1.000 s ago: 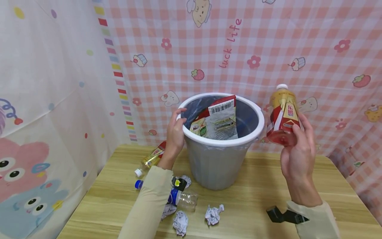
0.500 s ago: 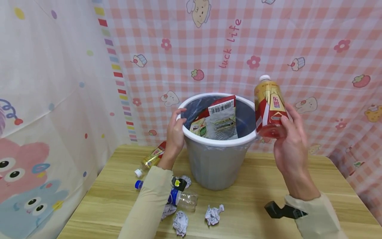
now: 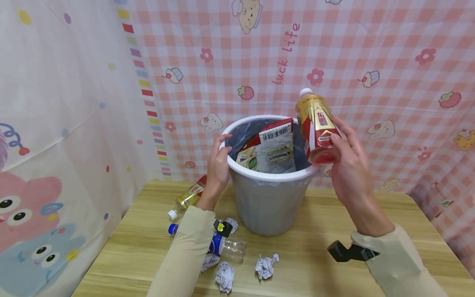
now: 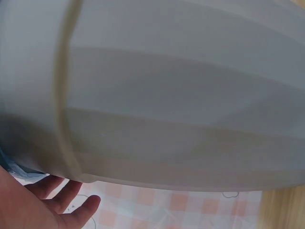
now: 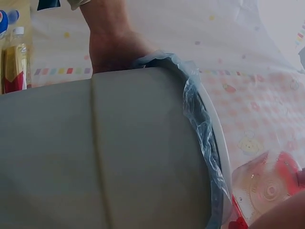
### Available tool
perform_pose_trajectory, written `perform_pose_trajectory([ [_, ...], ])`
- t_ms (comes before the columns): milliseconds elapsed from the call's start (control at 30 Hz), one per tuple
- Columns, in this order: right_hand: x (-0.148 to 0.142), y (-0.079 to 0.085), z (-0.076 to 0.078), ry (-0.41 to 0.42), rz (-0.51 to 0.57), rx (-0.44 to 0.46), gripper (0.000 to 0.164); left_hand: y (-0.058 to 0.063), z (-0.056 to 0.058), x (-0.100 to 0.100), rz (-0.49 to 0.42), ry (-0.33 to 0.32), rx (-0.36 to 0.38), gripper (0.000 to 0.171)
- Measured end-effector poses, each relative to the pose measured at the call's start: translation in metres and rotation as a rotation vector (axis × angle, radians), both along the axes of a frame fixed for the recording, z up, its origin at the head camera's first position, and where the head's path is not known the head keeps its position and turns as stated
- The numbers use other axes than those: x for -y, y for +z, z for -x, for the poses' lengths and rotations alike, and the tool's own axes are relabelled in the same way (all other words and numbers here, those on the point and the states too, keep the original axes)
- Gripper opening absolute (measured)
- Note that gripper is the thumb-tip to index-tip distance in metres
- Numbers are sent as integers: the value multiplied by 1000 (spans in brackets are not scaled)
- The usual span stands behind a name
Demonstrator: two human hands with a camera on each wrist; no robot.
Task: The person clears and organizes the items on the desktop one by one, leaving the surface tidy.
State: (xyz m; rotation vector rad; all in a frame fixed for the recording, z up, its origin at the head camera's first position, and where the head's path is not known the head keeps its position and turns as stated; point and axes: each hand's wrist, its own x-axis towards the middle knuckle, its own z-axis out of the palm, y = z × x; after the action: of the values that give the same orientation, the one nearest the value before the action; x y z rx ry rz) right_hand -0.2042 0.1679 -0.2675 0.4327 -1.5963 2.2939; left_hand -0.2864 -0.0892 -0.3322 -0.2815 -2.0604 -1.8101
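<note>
A grey trash bin (image 3: 269, 206) with a white rim and clear liner stands on the table. At its left, my left hand (image 3: 218, 167) grips the rim, fingertips over the edge; the left wrist view shows its fingers (image 4: 71, 198) against the bin's side. My right hand (image 3: 352, 171) holds a yellow-and-red drink bottle (image 3: 315, 119) by its lower part. Tilted a little left with its white cap up, the bottle overlaps the right side of the bin's opening. Its clear base (image 5: 271, 191) shows in the right wrist view. Inside the bin leans a red-and-white snack packet (image 3: 276, 150).
On the wooden table (image 3: 122, 247), left of the bin, lie a second yellow-and-red bottle (image 3: 191, 196) and a clear blue-capped bottle (image 3: 233, 249), partly behind the left arm. Several crumpled paper balls (image 3: 224, 277) lie in front. A checked curtain (image 3: 208, 95) hangs behind.
My right hand has carried the bottle leftward and slightly up, from beside the bin to over its right rim. The left hand and bin have stayed in place.
</note>
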Motion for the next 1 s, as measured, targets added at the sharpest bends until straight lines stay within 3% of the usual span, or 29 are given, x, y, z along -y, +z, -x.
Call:
perform_pose_trajectory([
  [267, 10, 7, 8, 4, -114, 3, 47, -1, 2, 0, -2, 3, -4, 42],
  [667, 22, 11, 21, -127, -566, 68, 49, 0, 2, -1, -5, 0, -2, 41],
  [1000, 29, 14, 28, -128, -872, 85, 50, 0, 1, 0, -12, -19, 18, 41],
])
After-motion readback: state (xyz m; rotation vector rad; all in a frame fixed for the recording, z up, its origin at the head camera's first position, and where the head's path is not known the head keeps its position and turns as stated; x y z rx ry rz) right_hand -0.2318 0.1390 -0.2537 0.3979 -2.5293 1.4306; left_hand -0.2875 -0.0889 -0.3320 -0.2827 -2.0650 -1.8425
